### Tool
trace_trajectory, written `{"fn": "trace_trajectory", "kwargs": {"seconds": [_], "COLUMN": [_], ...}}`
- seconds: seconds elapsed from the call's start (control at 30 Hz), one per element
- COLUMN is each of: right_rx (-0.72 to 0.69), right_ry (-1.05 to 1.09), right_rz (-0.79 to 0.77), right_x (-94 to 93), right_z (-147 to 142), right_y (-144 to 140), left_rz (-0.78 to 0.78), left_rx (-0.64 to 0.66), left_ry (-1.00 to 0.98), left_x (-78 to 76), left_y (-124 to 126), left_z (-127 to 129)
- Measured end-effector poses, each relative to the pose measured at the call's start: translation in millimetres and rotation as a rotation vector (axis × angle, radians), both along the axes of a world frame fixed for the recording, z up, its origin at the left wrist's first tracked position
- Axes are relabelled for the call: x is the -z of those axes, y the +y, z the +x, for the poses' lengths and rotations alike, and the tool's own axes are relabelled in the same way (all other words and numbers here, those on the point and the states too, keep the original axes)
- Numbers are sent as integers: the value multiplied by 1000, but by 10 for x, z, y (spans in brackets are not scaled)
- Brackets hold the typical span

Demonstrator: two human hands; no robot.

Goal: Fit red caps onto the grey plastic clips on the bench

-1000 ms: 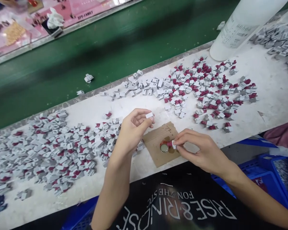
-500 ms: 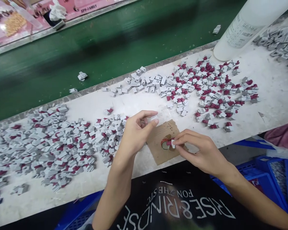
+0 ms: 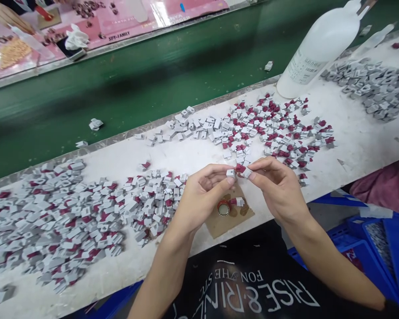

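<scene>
Left hand (image 3: 204,190): I have thumb and fingers pinched on a white block (image 3: 230,173), held over the far edge of the cardboard (image 3: 217,227). Right hand (image 3: 279,188): I have the fingertips closed on a maroon-and-white piece (image 3: 246,173), its maroon end facing the block; whether they touch, I cannot tell. On the cardboard: one bottle cap (image 3: 224,215), red-rimmed; one second maroon-and-white piece (image 3: 240,202), lying with its maroon end at the cap. Left: one large heap of pieces (image 3: 69,217). Beyond the right hand: one white bottle (image 3: 314,48), upright.
</scene>
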State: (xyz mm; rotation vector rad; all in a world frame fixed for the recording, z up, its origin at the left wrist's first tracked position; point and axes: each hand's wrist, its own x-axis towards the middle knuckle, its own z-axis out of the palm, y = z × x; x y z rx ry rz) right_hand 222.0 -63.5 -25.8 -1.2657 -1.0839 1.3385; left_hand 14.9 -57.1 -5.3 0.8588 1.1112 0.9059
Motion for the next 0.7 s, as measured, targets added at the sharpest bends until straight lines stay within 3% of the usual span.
{"fn": "trace_trajectory", "kwargs": {"seconds": [0.47, 0.7], "right_rx": [-56, -217], "right_ry": [18, 14], "right_rz": [14, -37], "right_x": [-107, -161], "right_z": [7, 79], "right_y": [51, 116], "left_rz": [4, 35], "left_rx": [25, 117], "left_ry": [-5, 38], "left_x": [3, -48], "left_y": [12, 61], "left_z": [13, -49]}}
